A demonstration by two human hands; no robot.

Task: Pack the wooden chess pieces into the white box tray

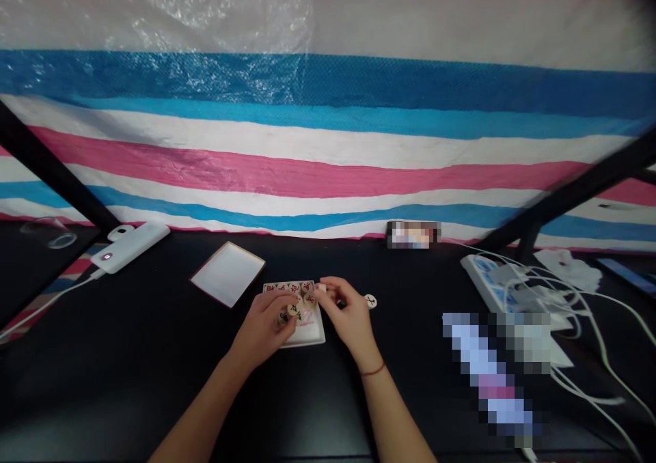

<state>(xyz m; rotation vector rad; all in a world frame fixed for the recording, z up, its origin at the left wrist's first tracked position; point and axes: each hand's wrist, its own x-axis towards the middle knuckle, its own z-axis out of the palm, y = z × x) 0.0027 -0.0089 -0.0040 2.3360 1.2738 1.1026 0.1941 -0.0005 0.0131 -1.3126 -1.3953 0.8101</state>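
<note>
A shallow white box [311, 337] sits on the black table, with several round xiangqi pieces [294, 288] marked in red along its far side. Over the box's left part, my left hand [262, 323] is closed on a xiangqi piece [294, 311] with a dark character; more pieces may be stacked under it. My right hand [349, 313] is pinched at the box's far right corner around a small pale piece, seen edge-on and partly covered by the fingers. Just right of that hand, a single xiangqi piece [370, 302] lies on the table.
An open box lid [228, 274] rests left of the box. Farther left is a white power bank [130, 247] with a cable. On the right are a power strip [484, 284] with tangled cables and a blurred-out phone-like object [486, 371]. A striped plastic sheet [328, 169] hangs behind.
</note>
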